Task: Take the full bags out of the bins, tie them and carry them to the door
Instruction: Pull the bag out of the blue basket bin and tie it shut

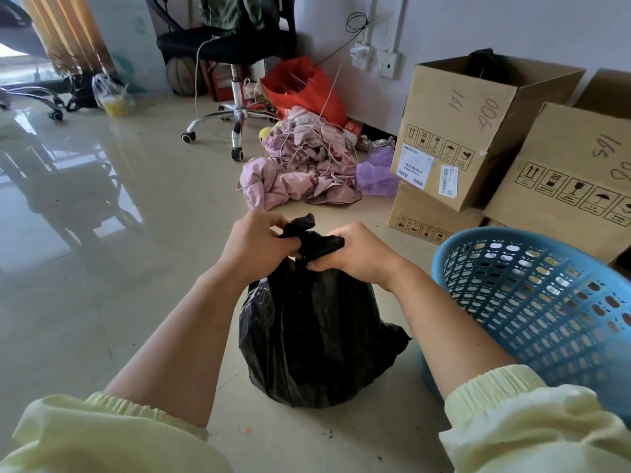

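- Thin, glossy, crinkled black plastic in the bin bag (317, 336): full and rounded, standing on the floor (102, 268) directly below both hands, between the forearms.
- Neck (309, 235) of the bag gathered into twisted, rope-like tails, bunched up between the two hands.
- Left hand (254, 247) curled tight round one tail, fingers wrapped over the plastic.
- Right hand (355, 254) gripping the other tail, thumb tucked beneath, knuckles facing the left hand and almost touching it.
- Soft pale-yellow sleeves (512, 397) with ribbed, elastic cuffs, pushed up on both arms.
- Round blue plastic bin (532, 295), walls pierced with rows of small slots, tilted, just right of the right forearm.
- Smooth, shiny pale tiles underfoot, mirror-like to the left of the left hand.
- Rumpled pink cloth (300, 172) tangled with white cords, beyond the hands.
- Brown cardboard boxes (478, 131) beyond and right of the right hand: handwritten digits resembling "191" and "900", printed handling pictograms (arrows, glass, umbrella), barcoded labels too small to read.
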A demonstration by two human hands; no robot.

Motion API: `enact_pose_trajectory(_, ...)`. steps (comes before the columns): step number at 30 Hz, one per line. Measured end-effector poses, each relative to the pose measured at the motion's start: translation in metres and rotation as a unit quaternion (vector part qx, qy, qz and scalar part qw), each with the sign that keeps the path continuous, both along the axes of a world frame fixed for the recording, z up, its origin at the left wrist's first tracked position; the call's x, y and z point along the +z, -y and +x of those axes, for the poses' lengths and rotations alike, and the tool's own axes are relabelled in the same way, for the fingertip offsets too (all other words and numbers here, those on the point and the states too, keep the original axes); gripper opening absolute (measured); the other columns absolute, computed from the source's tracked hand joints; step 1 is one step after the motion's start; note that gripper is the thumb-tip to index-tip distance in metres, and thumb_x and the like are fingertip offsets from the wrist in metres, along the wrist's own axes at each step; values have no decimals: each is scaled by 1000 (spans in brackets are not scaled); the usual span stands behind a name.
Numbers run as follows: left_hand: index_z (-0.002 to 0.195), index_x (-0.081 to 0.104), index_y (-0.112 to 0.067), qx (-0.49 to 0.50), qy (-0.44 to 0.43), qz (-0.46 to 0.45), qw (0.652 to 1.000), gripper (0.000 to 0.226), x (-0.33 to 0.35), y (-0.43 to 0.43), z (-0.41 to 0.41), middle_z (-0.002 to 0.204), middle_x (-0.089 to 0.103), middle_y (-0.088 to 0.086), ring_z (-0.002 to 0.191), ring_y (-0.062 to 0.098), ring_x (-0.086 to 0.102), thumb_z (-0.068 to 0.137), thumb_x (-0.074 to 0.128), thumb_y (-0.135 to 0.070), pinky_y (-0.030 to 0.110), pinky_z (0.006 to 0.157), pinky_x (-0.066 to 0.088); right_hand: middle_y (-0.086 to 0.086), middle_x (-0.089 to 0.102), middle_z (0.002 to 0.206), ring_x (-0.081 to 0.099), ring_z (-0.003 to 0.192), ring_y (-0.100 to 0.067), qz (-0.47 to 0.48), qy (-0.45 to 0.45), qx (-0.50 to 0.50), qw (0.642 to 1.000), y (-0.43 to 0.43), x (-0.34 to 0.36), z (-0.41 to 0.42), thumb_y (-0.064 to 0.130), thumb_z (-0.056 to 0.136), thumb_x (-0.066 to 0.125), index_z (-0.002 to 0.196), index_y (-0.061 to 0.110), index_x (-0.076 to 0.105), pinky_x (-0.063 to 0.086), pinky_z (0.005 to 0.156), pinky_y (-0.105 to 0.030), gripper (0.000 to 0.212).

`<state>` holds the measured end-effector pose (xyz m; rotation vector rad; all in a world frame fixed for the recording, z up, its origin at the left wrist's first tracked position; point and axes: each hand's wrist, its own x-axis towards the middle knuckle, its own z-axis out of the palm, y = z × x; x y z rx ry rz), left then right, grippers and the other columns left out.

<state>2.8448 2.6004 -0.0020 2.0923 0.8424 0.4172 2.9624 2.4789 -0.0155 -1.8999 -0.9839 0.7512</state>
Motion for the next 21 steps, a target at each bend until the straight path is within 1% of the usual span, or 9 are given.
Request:
enact_pose_trajectory(2,87,72,-20,15,19,-34,999,13,-1,-1,0,72,74,4,57,15,64,75,72,-15,21,54,47,-8,53,69,50,67,-18,-4,-4,-9,1000,0,0,1,15,70,79,81,-12,63,34,68,-31,33)
enact_pose_trajectory(6,84,74,-10,39,88,-143,985,13,4,-3,-5,74,74,7,63,17,69,72,75,-5,24,60,58,-12,56,73,54,68,-21,-9,-49,-4,999,1,5,0,13,74,75,87,-14,61,40,68,-31,34)
enact_pose_trajectory(11,71,72,-12,37,130,-189,973,15,8,-3,-10,61,68,1,55,11,62,69,76,2,14,49,47,-13,56,74,55,69,-24,18,-74,12,997,3,5,1,12,74,70,89,-14,58,40,70,-36,33)
enact_pose_trajectory(14,82,74,-10,30,145,-208,967,17,7,-5,-12,71,68,2,62,11,62,71,73,2,13,51,48,-8,68,84,66,81,-22,-17,-125,74,989,8,10,-1,26,80,70,93,2,68,46,78,-32,28)
enact_pose_trajectory(16,93,74,-9,13,149,-224,963,22,6,-6,-14,81,69,3,66,10,62,73,72,2,13,53,50,0,71,92,67,92,-14,-41,-172,132,975,13,13,-4,36,89,58,94,16,71,46,81,-27,24)
enact_pose_trajectory(17,95,73,-9,3,149,-234,961,24,6,-6,-15,83,69,3,66,8,63,75,71,2,13,53,50,3,70,92,65,92,-11,-31,-209,150,966,14,13,-3,34,93,51,93,19,70,45,81,-25,24)
enact_pose_trajectory(19,97,73,-11,-11,149,-246,958,26,5,-5,-16,83,70,1,65,4,65,76,70,4,13,54,50,5,59,80,59,80,-9,21,-288,142,947,14,12,-1,29,94,43,88,13,62,42,74,-24,26)
enact_pose_trajectory(20,99,73,-11,-18,149,-249,957,28,5,-5,-16,83,71,1,65,2,66,76,69,4,12,55,51,3,51,75,53,73,-9,47,-314,113,941,12,11,0,31,91,45,86,9,57,39,68,-24,26)
enact_pose_trajectory(21,99,74,-12,-24,149,-249,957,28,5,-5,-16,83,71,0,66,2,66,76,69,4,12,56,51,1,49,75,52,71,-10,68,-326,66,940,10,9,2,34,89,48,88,9,55,37,66,-24,27)
